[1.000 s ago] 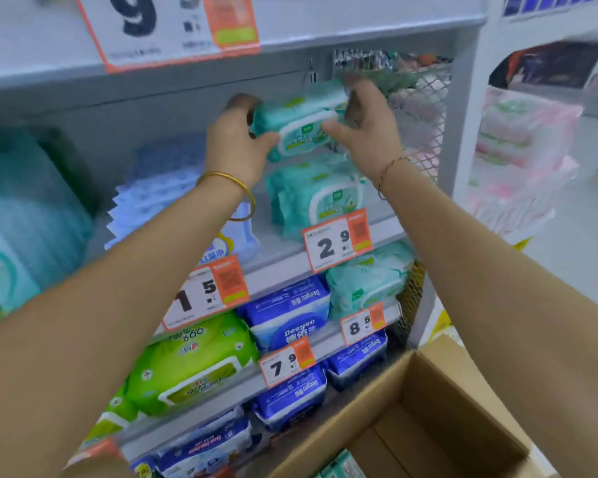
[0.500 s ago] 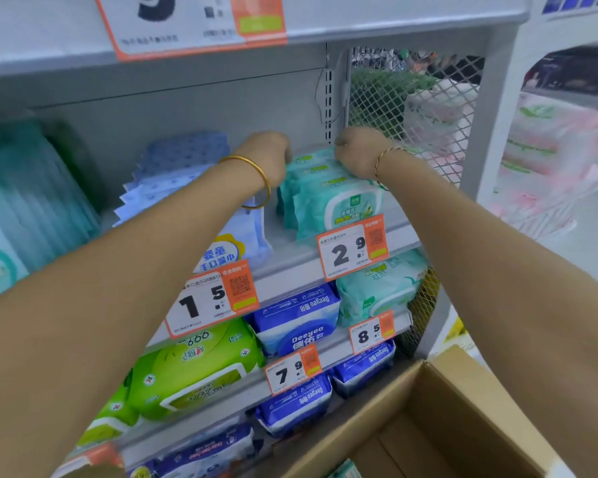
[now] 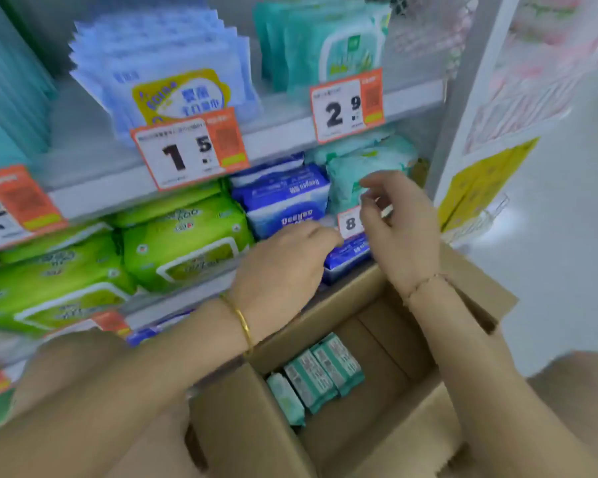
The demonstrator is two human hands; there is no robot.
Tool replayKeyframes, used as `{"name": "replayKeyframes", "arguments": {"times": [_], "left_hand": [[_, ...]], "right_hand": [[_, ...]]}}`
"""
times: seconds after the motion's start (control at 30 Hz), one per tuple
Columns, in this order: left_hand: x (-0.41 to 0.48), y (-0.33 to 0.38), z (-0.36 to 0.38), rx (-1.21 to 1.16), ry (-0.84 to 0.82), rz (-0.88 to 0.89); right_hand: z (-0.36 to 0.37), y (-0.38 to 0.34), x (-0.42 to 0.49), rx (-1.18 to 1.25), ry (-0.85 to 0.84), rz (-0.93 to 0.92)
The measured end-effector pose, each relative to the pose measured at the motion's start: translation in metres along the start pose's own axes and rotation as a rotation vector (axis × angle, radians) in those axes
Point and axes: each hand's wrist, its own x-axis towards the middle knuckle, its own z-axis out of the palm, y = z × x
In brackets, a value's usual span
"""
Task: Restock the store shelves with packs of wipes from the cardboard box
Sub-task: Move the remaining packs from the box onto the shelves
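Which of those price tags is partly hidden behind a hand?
The tag starting with 8, low on the right: the right hand covers its right part. The 1.5 tag and 2.9 tag above show whole.

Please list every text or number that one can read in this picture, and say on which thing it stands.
"1 5": middle price tag, below the light blue packs.
"2 9": upper right price tag, below the teal packs.
"8": lower price tag, partly behind the right hand.
"2": left price tag, at the frame's edge.
"Deeyeo": dark blue pack, blurred.
Unreadable: small print on tags, green packs, packs in the box.
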Motion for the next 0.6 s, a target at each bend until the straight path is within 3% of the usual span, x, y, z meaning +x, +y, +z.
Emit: {"name": "replayKeyframes", "arguments": {"times": [0.13,0.27,0.6], "left_hand": [[-0.024,-0.033,0.078,0.211,-0.423,0.013],[-0.037,-0.047,0.119,0.392,-0.625,0.128],[-0.036,-0.054,0.145,0.401,-0.755,0.194]], "right_hand": [[0.063,0.078,-0.069,-0.189,-0.57,0.34],[0.116,0.149,-0.129,-0.313,-0.946,0.549],[0.168,0.234,-0.195,-0.406,-1.179,0.969]]}}
